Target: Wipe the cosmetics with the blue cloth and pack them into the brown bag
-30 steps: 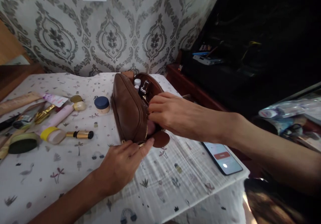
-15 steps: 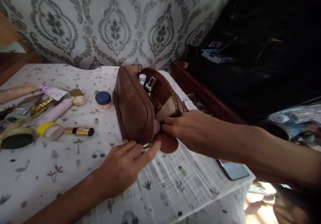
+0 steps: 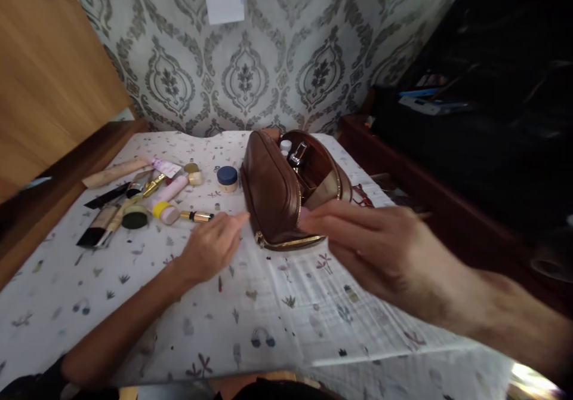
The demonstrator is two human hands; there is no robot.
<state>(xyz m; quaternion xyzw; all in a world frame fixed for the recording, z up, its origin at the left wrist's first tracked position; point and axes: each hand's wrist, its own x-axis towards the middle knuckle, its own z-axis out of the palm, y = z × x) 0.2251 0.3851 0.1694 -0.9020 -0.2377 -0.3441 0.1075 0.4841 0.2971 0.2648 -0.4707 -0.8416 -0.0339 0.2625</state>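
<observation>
A brown zipped makeup bag (image 3: 271, 191) stands unzipped on the cloth-covered table. Inside show white caps (image 3: 285, 145), a shiny silver-and-dark item (image 3: 298, 154) and a beige flat piece (image 3: 326, 190). My right hand (image 3: 380, 245) is at the front of the bag's mouth, slightly blurred, its fingers pressed together. A bit of pink shows at its fingertips; whether it is gripped cannot be told. My left hand (image 3: 215, 246) hovers left of the bag's front corner, holding nothing, one finger stretched out and the others loosely curled. A blue-lidded jar (image 3: 227, 178) stands beyond it.
Left on the table lie several cosmetics, among them a gold-and-black tube (image 3: 197, 216), a yellow-banded pink tube (image 3: 166, 212) and a dark green-lidded jar (image 3: 135, 216). A wooden panel (image 3: 58, 71) rises at left. Red-framed glasses (image 3: 362, 196) lie right of the bag.
My left hand has let go of the bag's front edge and moved left. My right hand has drawn back toward me from the bag's opening. The camera view has shifted.
</observation>
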